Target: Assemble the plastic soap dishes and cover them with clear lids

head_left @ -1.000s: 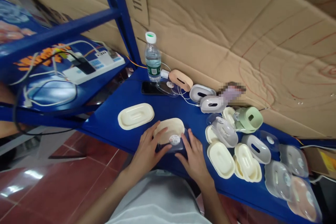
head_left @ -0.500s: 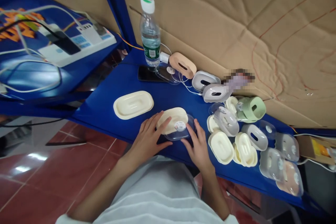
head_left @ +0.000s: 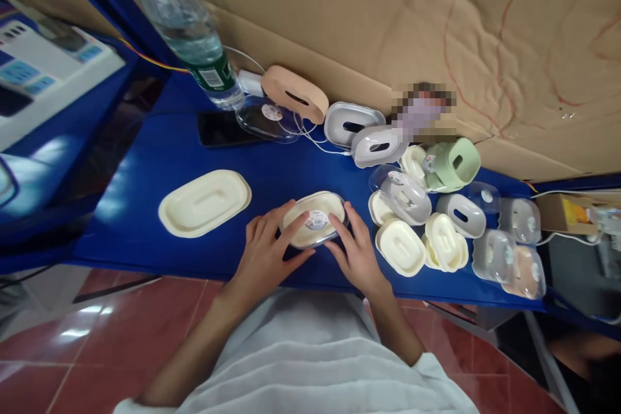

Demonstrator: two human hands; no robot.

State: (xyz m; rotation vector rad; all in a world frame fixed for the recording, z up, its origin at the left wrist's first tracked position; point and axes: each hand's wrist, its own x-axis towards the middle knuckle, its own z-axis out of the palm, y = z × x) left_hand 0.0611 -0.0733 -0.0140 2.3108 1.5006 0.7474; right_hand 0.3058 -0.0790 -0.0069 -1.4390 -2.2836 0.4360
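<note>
My left hand (head_left: 264, 253) and my right hand (head_left: 358, 253) press from both sides on a cream oval soap box (head_left: 313, 226) with a clear lid and a round sticker, lying near the front edge of the blue shelf (head_left: 145, 162). The clear lid sits flush over the cream base. A second cream oval tray (head_left: 204, 202) lies alone to the left of my left hand.
To the right lie several soap boxes: cream (head_left: 400, 247), grey (head_left: 460, 215), green (head_left: 455, 164), pink with clear lids (head_left: 528, 270). At the back stand a water bottle (head_left: 187, 19), a phone (head_left: 220, 129), a pink box (head_left: 294, 93), and a cardboard wall (head_left: 388, 19). A power strip (head_left: 43, 77) sits far left.
The clear lid, earlier offset toward me over the cream base, now sits squarely on it. My view has moved closer and lower over the shelf.
</note>
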